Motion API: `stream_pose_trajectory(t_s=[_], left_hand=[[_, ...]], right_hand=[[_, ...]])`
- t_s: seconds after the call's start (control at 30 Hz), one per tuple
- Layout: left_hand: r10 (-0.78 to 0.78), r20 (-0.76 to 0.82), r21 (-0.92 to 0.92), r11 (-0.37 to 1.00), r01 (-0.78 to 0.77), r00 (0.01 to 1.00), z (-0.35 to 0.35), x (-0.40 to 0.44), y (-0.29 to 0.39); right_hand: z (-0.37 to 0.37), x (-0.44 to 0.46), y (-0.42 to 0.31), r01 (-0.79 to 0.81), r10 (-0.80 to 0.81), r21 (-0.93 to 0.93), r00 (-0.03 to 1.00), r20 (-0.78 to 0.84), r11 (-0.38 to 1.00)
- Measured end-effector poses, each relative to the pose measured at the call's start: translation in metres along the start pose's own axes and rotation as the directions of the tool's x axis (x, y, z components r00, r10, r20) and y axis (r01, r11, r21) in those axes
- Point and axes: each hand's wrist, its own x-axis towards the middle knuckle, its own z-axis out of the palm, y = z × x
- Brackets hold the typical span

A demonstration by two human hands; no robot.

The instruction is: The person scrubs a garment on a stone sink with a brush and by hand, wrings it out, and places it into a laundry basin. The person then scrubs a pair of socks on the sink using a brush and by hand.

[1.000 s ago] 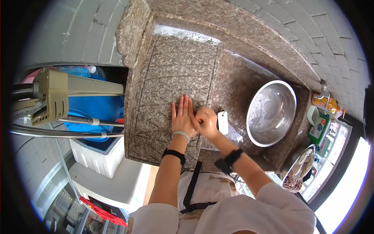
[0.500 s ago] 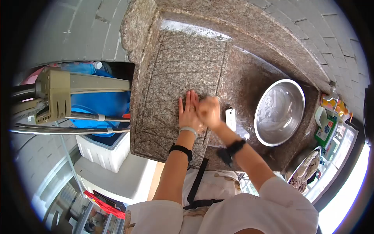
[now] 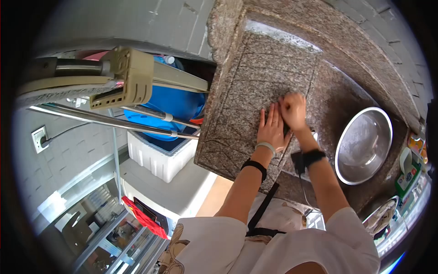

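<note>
My left hand (image 3: 272,128) lies flat on the speckled stone washboard (image 3: 260,68), its fingers stretched out and pointing away from me. Right beside it, my right hand (image 3: 293,111) is closed in a fist over the board, near the left fingertips. Whatever that fist holds, if anything, is hidden. Shallow grooves run across the board, and white suds (image 3: 283,36) line its far edge. A small white object (image 3: 315,134) is mostly hidden behind my right forearm.
A steel basin (image 3: 364,146) stands in the stone sink at the right. Beyond it are a green package (image 3: 407,176) and a bowl with cloth (image 3: 381,217). To the left are metal poles (image 3: 114,121), a blue tub (image 3: 171,105) and a white foam box (image 3: 159,157).
The view has shifted, so the board and basin now appear farther right. My right fist has moved slightly away from me relative to my left hand, which stays flat.
</note>
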Motion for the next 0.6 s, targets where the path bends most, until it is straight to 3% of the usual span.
stream_pose_trajectory(t_s=[0.03, 0.07, 0.1, 0.17, 0.2, 0.23, 0.3, 0.33, 0.37, 0.47, 0.5, 0.57, 0.6], left_hand=[[0.004, 0.029, -0.119, 0.993, 0.000, 1.000, -0.001, -0.001, -0.004], [0.006, -0.063, -0.139, 0.990, -0.015, 0.998, 0.008, 0.000, -0.005], [0.010, -0.067, -0.086, 0.996, -0.016, 0.998, 0.005, -0.001, -0.004], [-0.004, -0.045, -0.174, 0.985, -0.004, 0.999, -0.003, -0.002, -0.003], [0.001, -0.084, -0.152, 0.988, -0.013, 0.996, 0.005, 0.000, -0.002], [0.004, -0.123, -0.134, 0.991, -0.021, 0.992, 0.012, 0.002, -0.003], [0.022, -0.123, -0.011, 1.000, -0.023, 0.992, 0.010, -0.001, -0.006], [0.050, -0.125, 0.103, 0.994, -0.037, 0.991, 0.007, -0.003, -0.006], [0.025, -0.123, 0.104, 0.995, -0.012, 0.992, 0.003, -0.005, -0.006], [0.063, 0.032, -0.174, 0.983, -0.057, 0.997, 0.003, 0.005, -0.008], [0.055, 0.032, -0.172, 0.984, -0.049, 0.998, 0.004, 0.006, -0.007], [0.000, -0.140, -0.124, 0.992, -0.017, 0.990, 0.006, 0.003, -0.003], [0.006, -0.141, -0.122, 0.992, -0.024, 0.990, 0.005, 0.001, -0.003]], right_hand=[[0.010, 0.025, 0.012, -0.041, 0.040, 0.007, 0.998, 0.054, 0.999], [0.022, 0.040, 0.015, -0.007, 0.009, 0.048, 0.999, -0.031, 0.999], [0.019, 0.041, 0.008, -0.027, 0.027, 0.010, 1.000, 0.009, 1.000], [0.002, 0.017, -0.009, -0.096, 0.100, 0.052, 0.993, -0.068, 0.994], [-0.006, -0.012, -0.016, -0.143, 0.145, 0.081, 0.989, -0.015, 0.986], [-0.019, -0.032, -0.026, -0.041, 0.058, 0.186, 0.995, -0.083, 0.982], [-0.045, -0.073, -0.047, -0.141, 0.157, 0.319, 0.987, -0.026, 0.937], [-0.044, -0.077, -0.049, -0.142, 0.152, 0.286, 0.988, -0.014, 0.948], [-0.040, -0.078, -0.049, -0.139, 0.144, 0.254, 0.990, -0.003, 0.957], [0.005, -0.010, 0.001, 0.006, -0.003, 0.037, 0.998, -0.064, 0.999], [0.004, 0.023, 0.001, -0.088, 0.091, -0.043, 0.993, 0.070, 0.995], [0.017, 0.047, 0.009, -0.110, 0.106, -0.037, 0.991, -0.085, 0.993], [0.014, 0.046, 0.008, -0.113, 0.109, -0.041, 0.990, -0.090, 0.993]])
